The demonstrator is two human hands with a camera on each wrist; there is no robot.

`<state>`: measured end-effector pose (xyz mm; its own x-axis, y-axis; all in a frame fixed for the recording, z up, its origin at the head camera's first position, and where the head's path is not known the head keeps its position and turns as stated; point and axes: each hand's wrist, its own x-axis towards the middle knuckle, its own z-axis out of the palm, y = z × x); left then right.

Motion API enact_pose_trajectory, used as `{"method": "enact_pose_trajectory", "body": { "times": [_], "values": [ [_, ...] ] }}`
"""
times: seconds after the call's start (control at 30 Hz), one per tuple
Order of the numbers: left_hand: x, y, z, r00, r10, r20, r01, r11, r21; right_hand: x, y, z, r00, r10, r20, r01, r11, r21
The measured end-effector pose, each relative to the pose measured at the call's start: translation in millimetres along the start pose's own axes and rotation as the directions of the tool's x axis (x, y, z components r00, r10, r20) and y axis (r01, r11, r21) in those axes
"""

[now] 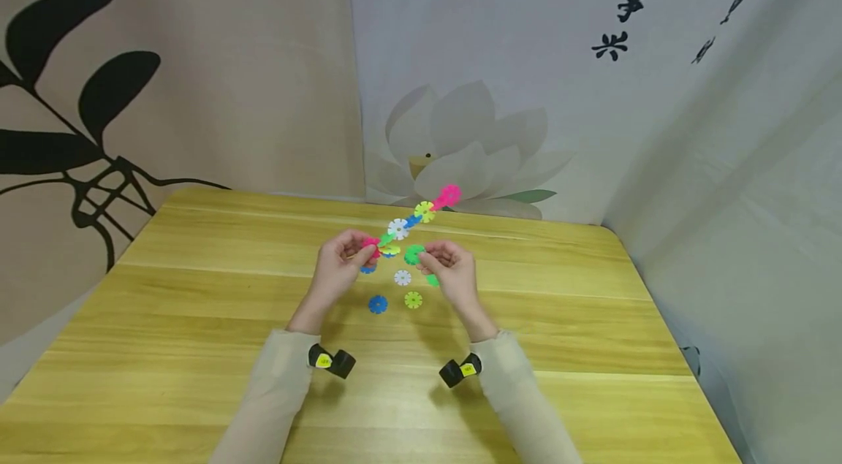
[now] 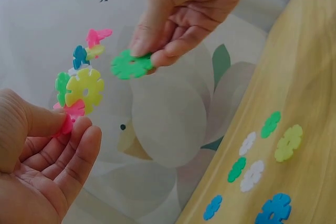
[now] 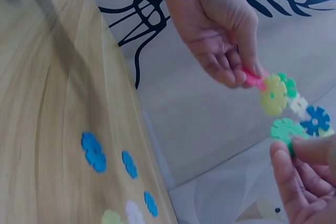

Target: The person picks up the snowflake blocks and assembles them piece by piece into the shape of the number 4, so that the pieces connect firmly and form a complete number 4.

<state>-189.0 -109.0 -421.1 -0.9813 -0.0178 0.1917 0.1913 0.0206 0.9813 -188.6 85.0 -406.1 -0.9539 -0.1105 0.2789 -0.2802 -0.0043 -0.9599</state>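
Note:
My left hand [image 1: 335,264] pinches the pink end of a chain of slotted plastic snowflake discs. Pink, yellow, green, white and blue pieces make up this chain [image 2: 85,88], which slants up and away to a pink far end [image 1: 450,195]. Between thumb and fingers, my right hand [image 1: 455,272] holds a green snowflake disc [image 2: 131,65], its notched rim facing the chain. A small gap separates that disc from the yellow piece [image 3: 273,95] near my left fingers. Both hands are raised over the table.
Several loose snowflake discs lie on the wooden table [image 1: 566,318] below the hands, among them a blue one [image 1: 378,304], a yellow one [image 1: 413,299] and a white one [image 1: 403,277]. A printed cloth [image 1: 487,25] hangs behind the table's far edge.

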Motion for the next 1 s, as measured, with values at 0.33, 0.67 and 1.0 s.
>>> {"method": "enact_pose_trajectory", "body": {
  "times": [0.33, 0.67, 1.0],
  "values": [
    [-2.7, -0.1, 2.2, 0.999, 0.027, 0.017, -0.027, 1.000, 0.008, -2.9, -7.1, 7.8, 0.993, -0.114, 0.028, 0.115, 0.993, -0.028],
    [-6.5, 4.9, 2.2, 1.000, 0.021, 0.014, -0.021, 1.000, -0.006, 2.3, 21.2, 10.1, 0.995, -0.094, -0.014, 0.095, 0.993, 0.064],
    [-8.9, 3.7, 4.0, 0.999, 0.038, -0.003, -0.038, 0.999, -0.029, -3.2, 21.3, 18.9, 0.990, -0.098, -0.102, 0.107, 0.991, 0.082]
  ]
}}
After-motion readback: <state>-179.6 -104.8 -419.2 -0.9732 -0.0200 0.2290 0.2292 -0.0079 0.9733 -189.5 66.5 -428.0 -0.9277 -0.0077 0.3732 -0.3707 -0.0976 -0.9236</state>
